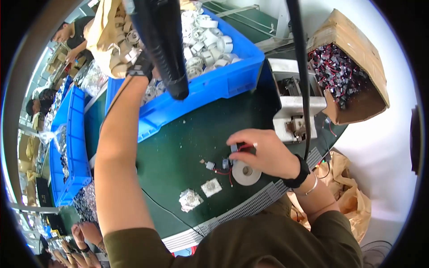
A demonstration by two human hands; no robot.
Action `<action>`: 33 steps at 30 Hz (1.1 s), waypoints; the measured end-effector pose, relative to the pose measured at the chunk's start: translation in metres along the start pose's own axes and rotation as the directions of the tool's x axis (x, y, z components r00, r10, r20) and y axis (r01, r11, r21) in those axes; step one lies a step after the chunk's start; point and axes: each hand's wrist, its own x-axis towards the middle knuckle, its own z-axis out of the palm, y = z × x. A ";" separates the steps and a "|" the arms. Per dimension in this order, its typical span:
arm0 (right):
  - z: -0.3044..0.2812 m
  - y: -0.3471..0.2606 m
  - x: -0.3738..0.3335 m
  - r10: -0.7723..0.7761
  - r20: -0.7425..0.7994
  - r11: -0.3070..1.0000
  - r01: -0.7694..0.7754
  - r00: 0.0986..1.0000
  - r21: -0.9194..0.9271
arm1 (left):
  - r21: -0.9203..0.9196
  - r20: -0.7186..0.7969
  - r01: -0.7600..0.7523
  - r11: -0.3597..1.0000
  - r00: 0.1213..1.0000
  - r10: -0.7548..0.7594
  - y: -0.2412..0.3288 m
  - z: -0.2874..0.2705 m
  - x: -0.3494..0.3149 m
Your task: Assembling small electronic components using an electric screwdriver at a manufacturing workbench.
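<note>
My right hand [268, 154] is over the green table with thumb and index finger closed around a small grey part with a red wire [233, 148]. Just below it lies a white round roll [246, 173] with a hole in its middle. Two similar small grey parts, one of them a wired grey block [210, 165], rest beside the roll. My left arm stretches forward to a blue bin [201, 100] heaped with white plastic rings [208, 42]. The fingers of my left hand [154, 73] are hidden behind a thick black tube [163, 49].
A crumpled silvery piece [191, 200] and a small white block [211, 187] lie nearer me. Right of the bin stands a white metal fixture [295, 107], then a cardboard box [380, 80] of wired parts. Another blue bin [78, 143] and co-workers are at left.
</note>
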 end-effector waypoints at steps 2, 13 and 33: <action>-0.001 0.004 -0.002 -0.071 -0.020 0.990 0.073 0.997 0.117 | 0.030 0.013 -0.004 1.000 1.000 0.003 -0.012 0.012 0.013; -0.021 0.005 -0.033 0.173 -0.276 0.920 -0.054 0.945 0.389 | -0.975 0.131 0.159 0.156 0.976 -0.174 0.099 -0.098 -0.182; -0.003 0.016 -0.051 -0.128 0.080 0.961 0.144 0.989 -0.238 | -0.944 -0.104 -0.090 0.316 0.994 -0.026 0.271 -0.030 -0.230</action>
